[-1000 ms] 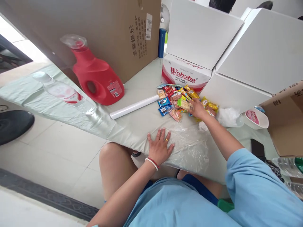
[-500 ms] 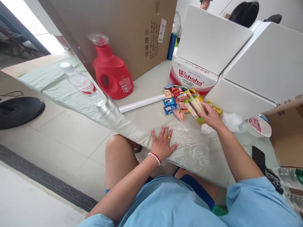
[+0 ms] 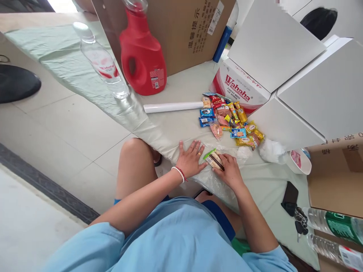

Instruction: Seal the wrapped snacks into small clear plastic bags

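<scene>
My right hand [image 3: 229, 170] grips a wrapped snack [image 3: 214, 159] with a green end and a brown stripe, low over a clear plastic bag [image 3: 218, 181] at the cloth's near edge. Flat on the cloth, fingers spread, lies my left hand [image 3: 189, 158], its thumb close to the snack. Beyond them is a pile of small packaged snacks [image 3: 227, 115] in blue, red, pink and yellow wrappers. A white roll [image 3: 172, 107] reaches from the pile toward the left.
At the left stand a water bottle [image 3: 102, 64] and a red detergent jug [image 3: 146, 56] before a cardboard box [image 3: 181, 34]. White boxes [image 3: 300, 94] and a Wahaha carton [image 3: 238, 88] are behind the pile. A white bowl [image 3: 299, 162], phone [image 3: 289, 198] and keys [image 3: 300, 223] lie right.
My right hand has brought the wrapped snack from over the pile down toward my left hand. My left hand stays flat on the cloth. The camera view has shifted.
</scene>
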The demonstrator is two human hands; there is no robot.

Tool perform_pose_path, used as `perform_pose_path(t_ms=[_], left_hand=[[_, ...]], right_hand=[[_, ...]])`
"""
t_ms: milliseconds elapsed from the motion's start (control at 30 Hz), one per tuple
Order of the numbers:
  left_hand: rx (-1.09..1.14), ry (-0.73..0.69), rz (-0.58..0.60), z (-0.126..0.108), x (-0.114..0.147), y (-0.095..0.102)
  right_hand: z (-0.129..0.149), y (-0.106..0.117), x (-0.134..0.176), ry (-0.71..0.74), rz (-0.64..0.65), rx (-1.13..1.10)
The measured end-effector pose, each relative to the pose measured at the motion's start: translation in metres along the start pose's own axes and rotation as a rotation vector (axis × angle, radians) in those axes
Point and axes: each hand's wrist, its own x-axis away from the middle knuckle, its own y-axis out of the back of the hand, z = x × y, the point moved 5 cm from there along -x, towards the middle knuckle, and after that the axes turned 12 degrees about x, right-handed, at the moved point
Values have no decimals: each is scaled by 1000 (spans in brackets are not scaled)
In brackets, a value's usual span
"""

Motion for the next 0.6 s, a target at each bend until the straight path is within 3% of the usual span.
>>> perform_pose_path(t_ms=[233,600], left_hand=[[-7,1,-3,0,4,-1],[-10,-5,-10,0,4,-2]], right_hand=[[-2,7,-2,-24,-64,107],[-6,4,-8,-99,73,204]])
